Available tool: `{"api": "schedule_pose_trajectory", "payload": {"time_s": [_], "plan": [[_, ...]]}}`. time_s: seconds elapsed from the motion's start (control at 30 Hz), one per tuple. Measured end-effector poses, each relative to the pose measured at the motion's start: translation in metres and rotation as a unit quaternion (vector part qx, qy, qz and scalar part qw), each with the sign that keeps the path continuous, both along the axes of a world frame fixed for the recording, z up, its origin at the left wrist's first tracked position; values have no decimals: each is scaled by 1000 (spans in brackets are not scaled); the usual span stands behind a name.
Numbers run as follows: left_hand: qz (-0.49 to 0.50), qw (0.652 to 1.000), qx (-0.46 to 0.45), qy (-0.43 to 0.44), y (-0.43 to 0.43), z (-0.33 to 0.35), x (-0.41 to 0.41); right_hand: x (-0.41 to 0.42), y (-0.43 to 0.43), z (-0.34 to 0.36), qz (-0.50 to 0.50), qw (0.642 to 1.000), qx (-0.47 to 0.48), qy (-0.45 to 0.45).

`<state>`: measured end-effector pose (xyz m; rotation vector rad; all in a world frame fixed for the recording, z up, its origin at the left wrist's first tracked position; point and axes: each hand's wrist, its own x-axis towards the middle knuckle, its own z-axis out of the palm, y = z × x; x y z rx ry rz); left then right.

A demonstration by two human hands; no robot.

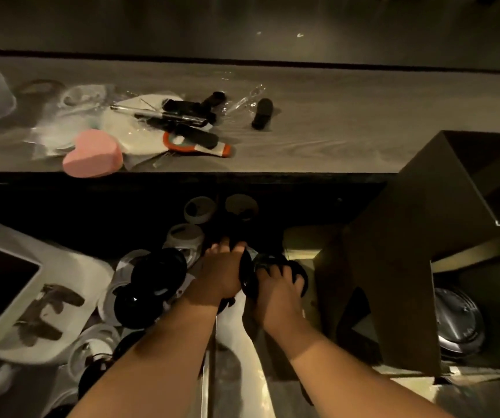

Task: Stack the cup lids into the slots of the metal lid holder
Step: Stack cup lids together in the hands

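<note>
Both of my hands meet low in the middle of the view, over a dim work surface. My left hand (220, 274) grips the left side of a stack of black cup lids (247, 280) standing on edge. My right hand (276, 292) closes over the same black lids from the right, fingers curled on top of them. To the left lies a loose heap of more black lids (152, 282) mixed with white lids (182, 236). The metal lid holder (393, 267) stands to the right as a dark angular frame; its slots are hard to make out in the low light.
A wooden counter (333, 140) runs across above, holding a pink heart-shaped box (93, 156), pens, black tools and clear wrappers. A white device with a dark screen (16, 282) sits at the left. A shiny metal round object (456, 324) lies lower right behind the holder.
</note>
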<state>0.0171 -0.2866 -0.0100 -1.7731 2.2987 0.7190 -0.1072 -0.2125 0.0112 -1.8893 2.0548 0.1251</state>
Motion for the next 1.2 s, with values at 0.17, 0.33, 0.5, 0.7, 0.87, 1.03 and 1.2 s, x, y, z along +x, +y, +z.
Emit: {"api": "schedule_pose_trajectory", "payload": {"time_s": [0.17,0.33,0.5,0.7,0.87,1.03,1.2], "plan": [[-53,998,-2,-47,9,-3,-5,-17,-5,-9,-8,1000,-26,-10],[-68,997,-14,-17,24,-8,-6,-23,8,-16,-21,999,31,-10],[-46,998,-31,5,28,-13,4,-24,17,-13,-82,993,-19,-87],[-10,998,-32,51,40,4,14,-36,41,-23,-146,967,-31,-205],[211,935,-47,281,76,53,11,-25,44,13,-358,780,-33,-512],[372,640,88,667,142,130,14,-26,72,96,-349,643,3,-681],[308,440,192,822,186,183,7,-50,102,180,-208,613,23,-762]]}}
